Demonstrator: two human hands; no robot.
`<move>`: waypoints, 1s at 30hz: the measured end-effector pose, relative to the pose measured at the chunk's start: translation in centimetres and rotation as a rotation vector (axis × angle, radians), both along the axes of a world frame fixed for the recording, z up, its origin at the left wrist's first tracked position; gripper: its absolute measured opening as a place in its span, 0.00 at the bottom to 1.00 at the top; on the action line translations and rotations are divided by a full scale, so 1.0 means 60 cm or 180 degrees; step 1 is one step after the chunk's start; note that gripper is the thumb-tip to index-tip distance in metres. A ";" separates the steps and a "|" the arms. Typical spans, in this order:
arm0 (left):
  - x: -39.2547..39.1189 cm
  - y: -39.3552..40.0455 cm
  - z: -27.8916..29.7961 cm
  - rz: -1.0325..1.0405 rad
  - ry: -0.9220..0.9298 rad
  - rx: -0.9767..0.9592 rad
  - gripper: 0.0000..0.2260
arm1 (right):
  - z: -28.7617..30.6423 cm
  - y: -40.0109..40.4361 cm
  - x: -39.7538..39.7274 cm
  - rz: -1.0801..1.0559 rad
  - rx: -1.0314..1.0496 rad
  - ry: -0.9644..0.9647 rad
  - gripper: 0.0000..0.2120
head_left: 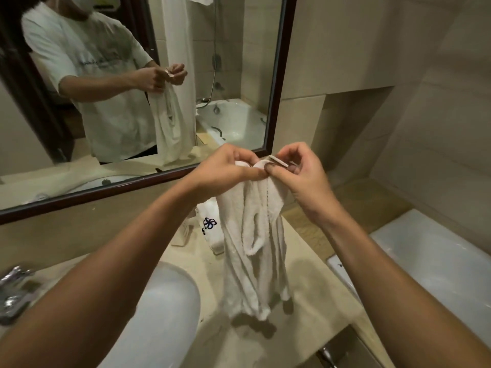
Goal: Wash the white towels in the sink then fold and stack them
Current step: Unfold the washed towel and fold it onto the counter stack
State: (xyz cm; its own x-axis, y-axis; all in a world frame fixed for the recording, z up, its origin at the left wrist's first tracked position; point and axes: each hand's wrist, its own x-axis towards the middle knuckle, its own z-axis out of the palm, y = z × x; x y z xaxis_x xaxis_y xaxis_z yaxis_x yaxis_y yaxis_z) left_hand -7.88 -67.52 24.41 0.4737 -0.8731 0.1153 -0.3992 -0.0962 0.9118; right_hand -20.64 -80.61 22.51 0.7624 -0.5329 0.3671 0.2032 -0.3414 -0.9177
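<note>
A white towel (252,251) hangs in loose folds above the beige counter, to the right of the sink. My left hand (228,166) grips its top edge in curled fingers. Right beside it, my right hand (300,171) pinches the towel's hem at a corner, fingers and thumb closed on the flat band. The towel's lower end dangles just above the counter top. The white oval sink (164,309) lies below my left forearm, partly hidden by it.
A folded white cloth with a dark blue flower emblem (210,224) stands on the counter (313,301) behind the towel. A chrome tap (13,290) sits at far left. A framed mirror (233,75) covers the wall ahead. A white bathtub (438,264) lies to the right.
</note>
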 end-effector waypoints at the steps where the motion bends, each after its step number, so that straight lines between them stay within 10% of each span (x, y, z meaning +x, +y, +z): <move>1: 0.003 0.001 -0.002 -0.0033 0.0029 -0.0007 0.09 | -0.004 0.004 0.001 -0.0007 -0.0066 0.0165 0.06; 8: 0.004 0.005 -0.006 0.0106 -0.0602 0.0332 0.04 | 0.032 -0.025 0.007 0.0200 -0.1362 0.1508 0.08; 15: 0.005 -0.002 0.006 -0.0030 -0.1574 0.0396 0.13 | 0.031 -0.013 0.025 0.0243 -0.1375 0.0882 0.10; 19: 0.008 0.004 0.014 0.0339 -0.1053 0.0299 0.10 | 0.012 -0.021 0.017 -0.0152 -0.0372 0.0072 0.11; 22: 0.003 0.005 0.013 0.0567 -0.0680 0.0173 0.10 | -0.077 0.015 -0.008 -0.0497 -0.0335 -0.0356 0.15; 30: -0.007 0.010 0.039 0.0692 -0.0812 0.0105 0.16 | -0.392 0.114 -0.068 -0.1560 -0.1256 0.1118 0.30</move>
State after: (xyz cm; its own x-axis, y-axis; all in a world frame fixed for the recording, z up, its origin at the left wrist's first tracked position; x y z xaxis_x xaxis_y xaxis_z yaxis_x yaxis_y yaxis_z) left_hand -8.32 -66.95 26.76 0.6087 -0.7601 0.2276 -0.5811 -0.2318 0.7801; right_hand -24.74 -73.80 -1.01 0.5779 -0.7224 0.3799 -0.3428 -0.6372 -0.6902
